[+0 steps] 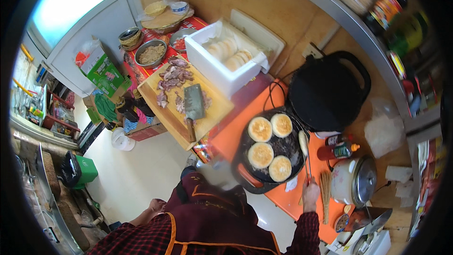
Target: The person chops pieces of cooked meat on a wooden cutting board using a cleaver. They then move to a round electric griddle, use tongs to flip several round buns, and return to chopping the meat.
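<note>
My right hand (pixel 310 195) is closed around metal tongs (pixel 308 164). Their tips pinch a round flatbread (pixel 303 142), held on edge over the right side of an electric griddle (pixel 292 148). Several browned flatbreads (pixel 260 155) lie flat on its black plate. The griddle's heavy black lid (pixel 324 92) is swung back against the wall side. My left hand (pixel 156 205) hangs low beside the maroon apron (pixel 208 216), away from the work surface; its fingers are partly hidden, and I see nothing in it.
A cleaver (pixel 194 102) rests among chopped meat (pixel 174 74) on a wooden board (pixel 212 113). Behind stands a foam box (pixel 226 78) of pale flatbreads. Sauce bottles (pixel 341 150), a straw whisk (pixel 324 194) and a rice cooker (pixel 348 180) flank my right hand. A shelf (pixel 368 39) overhangs the wall.
</note>
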Action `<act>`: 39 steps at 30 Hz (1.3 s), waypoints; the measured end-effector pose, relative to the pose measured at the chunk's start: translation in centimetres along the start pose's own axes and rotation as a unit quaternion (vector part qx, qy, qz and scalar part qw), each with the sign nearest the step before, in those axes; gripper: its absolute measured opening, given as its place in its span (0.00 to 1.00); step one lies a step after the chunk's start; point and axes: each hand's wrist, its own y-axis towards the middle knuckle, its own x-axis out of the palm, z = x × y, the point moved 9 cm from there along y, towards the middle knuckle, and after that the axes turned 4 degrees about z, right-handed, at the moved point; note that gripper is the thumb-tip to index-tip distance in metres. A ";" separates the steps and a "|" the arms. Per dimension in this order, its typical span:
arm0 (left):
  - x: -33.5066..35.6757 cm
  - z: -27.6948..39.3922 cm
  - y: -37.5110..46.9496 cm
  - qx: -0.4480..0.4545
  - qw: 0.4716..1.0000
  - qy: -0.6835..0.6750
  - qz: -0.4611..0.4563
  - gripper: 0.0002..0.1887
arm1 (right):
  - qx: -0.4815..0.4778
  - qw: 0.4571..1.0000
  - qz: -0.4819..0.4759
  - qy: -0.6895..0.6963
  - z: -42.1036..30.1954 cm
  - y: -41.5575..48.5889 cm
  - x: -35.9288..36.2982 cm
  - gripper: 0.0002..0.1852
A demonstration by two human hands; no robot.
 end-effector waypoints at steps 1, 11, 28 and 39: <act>-0.6 0.1 0.8 -0.003 1.000 -0.010 -0.003 0.10 | 0.011 0.999 0.013 0.029 -0.7 -0.3 -1.4 0.09; -9.2 4.0 10.0 -0.143 0.980 -0.138 -0.015 0.12 | 0.190 0.896 -0.168 0.365 -19.3 10.0 -13.0 0.11; -16.8 -1.6 9.7 -0.230 0.916 -0.327 0.033 0.12 | 0.050 0.832 -0.500 0.237 -45.3 38.9 -3.7 0.12; -16.2 2.2 12.0 -0.195 0.934 -0.300 0.013 0.12 | 0.106 0.832 -0.397 0.372 -39.6 37.7 -10.1 0.13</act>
